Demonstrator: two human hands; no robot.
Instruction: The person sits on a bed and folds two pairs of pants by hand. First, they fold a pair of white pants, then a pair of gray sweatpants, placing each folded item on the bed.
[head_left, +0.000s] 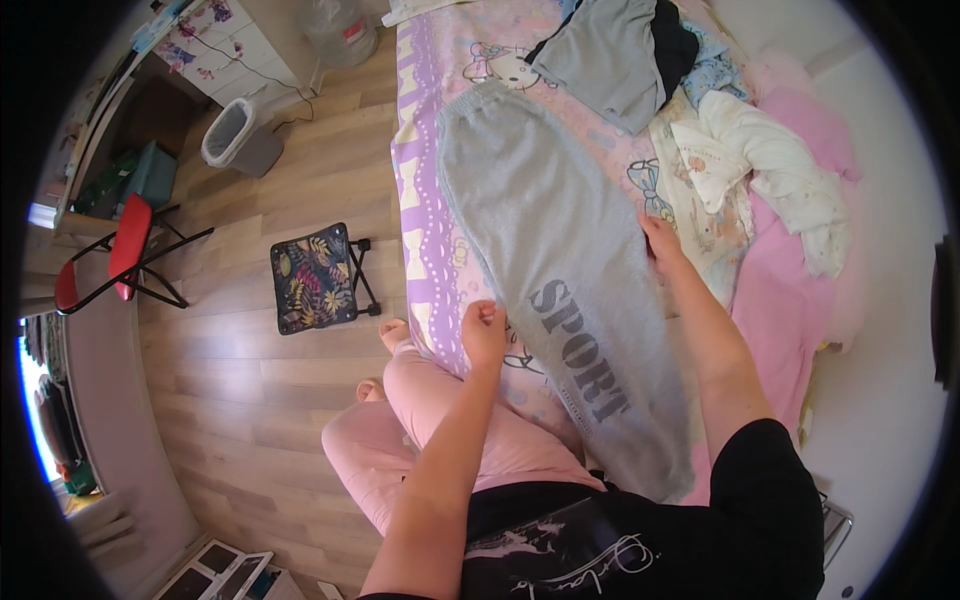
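A pair of grey sweatpants (547, 202) with large dark lettering lies lengthwise on the bed's patterned pink and purple sheet (420, 247), one leg laid over the other. Its elastic waistband is at the far end and its cuffs are close to my body. My left hand (486, 330) is at the near left edge of the pants, fingers curled; whether cloth is between them cannot be told. At the right edge, my right hand (660, 241) touches the fabric with its fingers partly hidden, so its grip is unclear.
Grey shorts (600, 67) lie on the bed's far part, beside a white cloth (795, 172) and pink bedding (780, 300). On the wooden floor to the left stand a folding stool (311, 277), a red folding chair (131, 244) and a lined trash bin (244, 142).
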